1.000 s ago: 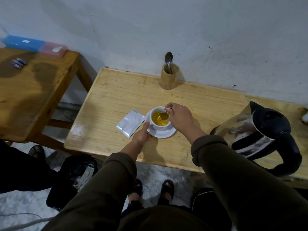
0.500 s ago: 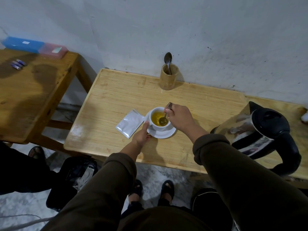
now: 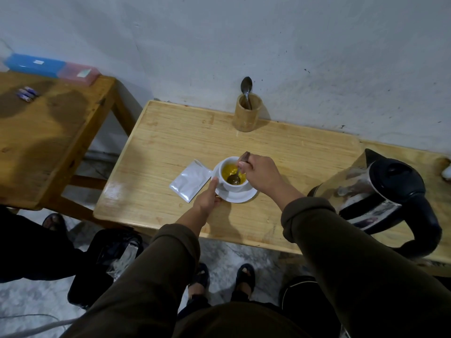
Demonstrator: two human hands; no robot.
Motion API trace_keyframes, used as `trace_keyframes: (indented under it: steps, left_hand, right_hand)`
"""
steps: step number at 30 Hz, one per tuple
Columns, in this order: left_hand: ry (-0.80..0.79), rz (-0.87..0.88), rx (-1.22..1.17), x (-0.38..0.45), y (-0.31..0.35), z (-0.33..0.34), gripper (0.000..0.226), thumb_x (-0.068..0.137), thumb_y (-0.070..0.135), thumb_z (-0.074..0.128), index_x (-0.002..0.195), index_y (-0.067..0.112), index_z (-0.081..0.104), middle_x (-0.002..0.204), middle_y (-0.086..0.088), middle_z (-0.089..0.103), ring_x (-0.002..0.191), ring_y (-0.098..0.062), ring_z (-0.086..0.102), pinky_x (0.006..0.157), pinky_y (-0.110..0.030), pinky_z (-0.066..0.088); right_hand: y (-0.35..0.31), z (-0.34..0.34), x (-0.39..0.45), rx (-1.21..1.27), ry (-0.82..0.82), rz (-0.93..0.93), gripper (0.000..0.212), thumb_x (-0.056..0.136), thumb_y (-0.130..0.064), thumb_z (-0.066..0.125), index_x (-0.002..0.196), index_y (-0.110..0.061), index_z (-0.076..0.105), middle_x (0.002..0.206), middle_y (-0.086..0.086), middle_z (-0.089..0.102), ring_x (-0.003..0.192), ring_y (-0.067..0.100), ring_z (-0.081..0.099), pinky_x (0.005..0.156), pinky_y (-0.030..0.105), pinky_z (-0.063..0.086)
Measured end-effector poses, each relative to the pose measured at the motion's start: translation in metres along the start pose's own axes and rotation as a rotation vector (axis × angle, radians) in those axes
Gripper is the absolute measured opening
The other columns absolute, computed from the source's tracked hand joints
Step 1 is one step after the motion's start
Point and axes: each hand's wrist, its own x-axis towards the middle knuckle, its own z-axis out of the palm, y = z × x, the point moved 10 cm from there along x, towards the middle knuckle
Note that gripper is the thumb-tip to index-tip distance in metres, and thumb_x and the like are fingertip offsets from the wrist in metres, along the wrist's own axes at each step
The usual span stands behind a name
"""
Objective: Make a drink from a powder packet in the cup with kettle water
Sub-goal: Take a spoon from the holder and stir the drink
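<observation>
At frame centre the right hand [image 3: 260, 174] pinches a spoon [image 3: 234, 177] in the yellow-filled cup [image 3: 231, 185]; the left hand [image 3: 207, 200] grips the saucer [image 3: 244, 195]. Brisk stirring could slop liquid over the rim or tip the cup.

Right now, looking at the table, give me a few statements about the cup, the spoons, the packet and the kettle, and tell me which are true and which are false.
1. The right hand holds a spoon whose bowl is in the cup. True.
2. The cup holds a dark brown drink. False: the liquid is yellow.
3. The silver packet lies left of the saucer. True.
4. The kettle is being tipped over the cup. False: it stands on the table, untouched.
5. The wooden holder is empty. False: a second spoon stands in it.
6. The left hand steadies the saucer's edge. True.
</observation>
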Motion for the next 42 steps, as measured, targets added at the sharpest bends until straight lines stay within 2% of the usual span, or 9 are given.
trace_keyframes:
  steps: [4, 6, 8, 13, 20, 24, 28, 36, 42]
  left_hand:
    - [-0.01, 0.005, 0.009, -0.0006, 0.0005, 0.0008, 0.059, 0.097, 0.052, 0.03, 0.139, 0.013, 0.045, 0.14, -0.015, 0.052, 0.114, -0.022, 0.053, 0.09, -0.027, 0.04]
    - [-0.012, -0.001, 0.011, -0.0003, -0.0006, 0.0005, 0.061, 0.097, 0.053, 0.03, 0.14, 0.013, 0.045, 0.14, -0.014, 0.052, 0.126, -0.027, 0.051, 0.089, -0.027, 0.04]
    - [-0.015, -0.007, 0.003, 0.0005, -0.0012, 0.0, 0.061, 0.096, 0.053, 0.031, 0.14, 0.012, 0.045, 0.141, -0.014, 0.052, 0.128, -0.027, 0.05, 0.089, -0.027, 0.04]
    - [-0.021, 0.002, -0.011, 0.0006, -0.0005, 0.0013, 0.061, 0.096, 0.053, 0.032, 0.14, 0.012, 0.045, 0.14, -0.014, 0.052, 0.107, -0.017, 0.051, 0.088, -0.027, 0.039]
    - [-0.02, 0.013, -0.013, -0.0001, 0.0003, 0.0006, 0.059, 0.096, 0.053, 0.031, 0.138, 0.013, 0.046, 0.138, -0.014, 0.053, 0.106, -0.016, 0.051, 0.089, -0.027, 0.04]
    - [-0.022, 0.009, -0.012, 0.0002, 0.0, 0.0001, 0.06, 0.096, 0.054, 0.032, 0.138, 0.013, 0.045, 0.138, -0.014, 0.053, 0.107, -0.017, 0.052, 0.09, -0.027, 0.041]
    - [-0.029, 0.006, -0.006, -0.0002, -0.0002, 0.001, 0.059, 0.096, 0.053, 0.031, 0.139, 0.014, 0.045, 0.138, -0.013, 0.053, 0.109, -0.017, 0.051, 0.088, -0.026, 0.039]
    - [-0.036, 0.012, -0.007, 0.0002, 0.0001, 0.0011, 0.059, 0.096, 0.054, 0.031, 0.139, 0.015, 0.044, 0.139, -0.012, 0.053, 0.11, -0.017, 0.052, 0.089, -0.027, 0.04]
    - [-0.04, 0.007, -0.007, 0.0024, -0.0014, 0.0006, 0.06, 0.096, 0.054, 0.031, 0.139, 0.014, 0.045, 0.138, -0.013, 0.054, 0.109, -0.018, 0.053, 0.089, -0.027, 0.041]
  right_hand:
    - [-0.0008, -0.0067, 0.0004, -0.114, 0.06, -0.019, 0.027, 0.097, -0.023, 0.041, 0.099, -0.01, 0.064, 0.101, 0.014, 0.069, 0.096, 0.032, 0.06, 0.079, 0.038, 0.046]
    - [0.0002, -0.0077, 0.0015, -0.095, 0.083, -0.017, 0.027, 0.096, -0.023, 0.042, 0.101, -0.014, 0.067, 0.104, 0.01, 0.07, 0.098, 0.029, 0.061, 0.08, 0.038, 0.048]
    - [0.0008, -0.0073, 0.0017, -0.057, 0.086, 0.002, 0.027, 0.096, -0.024, 0.043, 0.103, -0.018, 0.069, 0.108, 0.006, 0.072, 0.101, 0.027, 0.062, 0.084, 0.037, 0.049]
    - [-0.0034, -0.0011, -0.0023, 0.03, 0.038, -0.016, 0.023, 0.093, -0.023, 0.05, 0.101, -0.018, 0.071, 0.106, 0.006, 0.074, 0.1, 0.024, 0.064, 0.088, 0.035, 0.05]
    - [-0.0015, -0.0029, 0.0, -0.044, 0.019, 0.016, 0.028, 0.096, -0.025, 0.045, 0.101, -0.006, 0.065, 0.103, 0.015, 0.069, 0.098, 0.032, 0.06, 0.08, 0.035, 0.044]
    - [-0.0009, -0.0082, -0.0005, -0.089, 0.078, 0.02, 0.027, 0.097, -0.024, 0.042, 0.1, -0.013, 0.066, 0.102, 0.011, 0.069, 0.098, 0.031, 0.06, 0.078, 0.037, 0.047]
    - [-0.0034, -0.0051, -0.0029, -0.003, 0.08, 0.008, 0.027, 0.095, -0.024, 0.046, 0.105, -0.02, 0.07, 0.111, 0.005, 0.072, 0.103, 0.025, 0.063, 0.089, 0.037, 0.05]
    - [-0.001, 0.0002, -0.0008, 0.024, 0.0, 0.012, 0.027, 0.095, -0.026, 0.046, 0.1, -0.011, 0.068, 0.101, 0.011, 0.073, 0.098, 0.028, 0.063, 0.084, 0.035, 0.047]
    - [0.003, -0.0075, 0.0016, -0.097, 0.098, 0.018, 0.029, 0.096, -0.026, 0.042, 0.102, -0.011, 0.065, 0.103, 0.013, 0.069, 0.097, 0.031, 0.06, 0.079, 0.036, 0.046]
